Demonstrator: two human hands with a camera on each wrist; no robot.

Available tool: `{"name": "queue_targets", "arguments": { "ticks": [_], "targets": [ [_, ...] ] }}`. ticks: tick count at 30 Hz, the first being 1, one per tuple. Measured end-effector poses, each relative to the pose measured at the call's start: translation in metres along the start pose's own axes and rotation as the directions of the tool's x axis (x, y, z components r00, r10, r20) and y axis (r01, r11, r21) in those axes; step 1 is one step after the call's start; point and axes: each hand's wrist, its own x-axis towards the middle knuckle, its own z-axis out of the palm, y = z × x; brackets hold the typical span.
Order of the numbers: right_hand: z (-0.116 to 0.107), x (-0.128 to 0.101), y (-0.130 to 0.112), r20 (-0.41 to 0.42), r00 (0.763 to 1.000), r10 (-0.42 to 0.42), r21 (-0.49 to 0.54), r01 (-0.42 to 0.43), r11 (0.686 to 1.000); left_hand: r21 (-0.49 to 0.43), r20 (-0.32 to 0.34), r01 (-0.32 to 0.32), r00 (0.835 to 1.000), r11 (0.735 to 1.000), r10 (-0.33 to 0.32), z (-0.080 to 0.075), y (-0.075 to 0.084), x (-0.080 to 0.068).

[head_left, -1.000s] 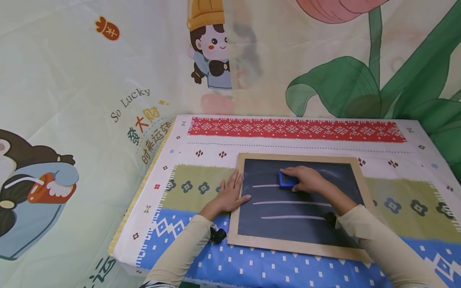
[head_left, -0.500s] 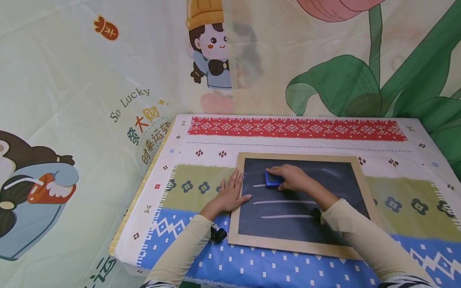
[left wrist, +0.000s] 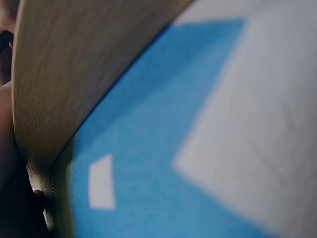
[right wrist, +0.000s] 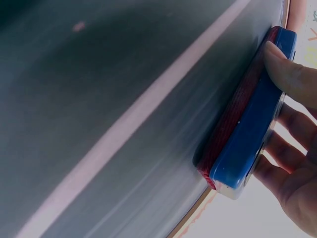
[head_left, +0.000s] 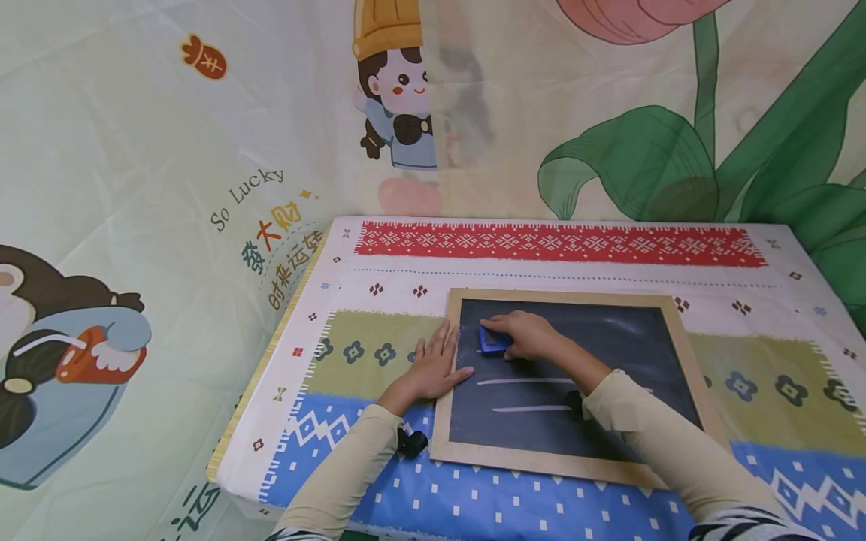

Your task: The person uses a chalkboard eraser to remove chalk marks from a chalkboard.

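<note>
Your chalkboard eraser (right wrist: 252, 114) is bright blue with a dark red underside (right wrist: 233, 114). The chalkboard (head_left: 514, 436) is slate-dark, its frame (head_left: 443, 421) light wood-tan, chalk lines (head_left: 524, 382) pale pinkish white. That tablecloth (head_left: 528, 275) you've got is pretty busy: white base, red band with white snowflakes, olive with dark flowers, blue with white squares. Your sleeves (head_left: 676, 443) are beige, black-and-white striped higher up.

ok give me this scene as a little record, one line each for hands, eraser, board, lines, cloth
left hand: rests on the left side of the board
right hand: grips the eraser
eraser: blue, red pad, at the board's upper left
board: dark, wood frame, lying on the cloth
lines: pale, two long ones below the eraser
cloth: patterned, red, green and blue bands
</note>
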Motion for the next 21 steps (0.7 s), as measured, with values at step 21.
{"name": "queue_targets", "arguments": {
  "ticks": [21],
  "targets": [
    [0.008,0.019,-0.035,-0.040,0.998,0.043,-0.007,-0.043,0.999,-0.015,0.017,0.023,1.000,1.000,-0.022,0.002,-0.001,-0.001]
  ]
}}
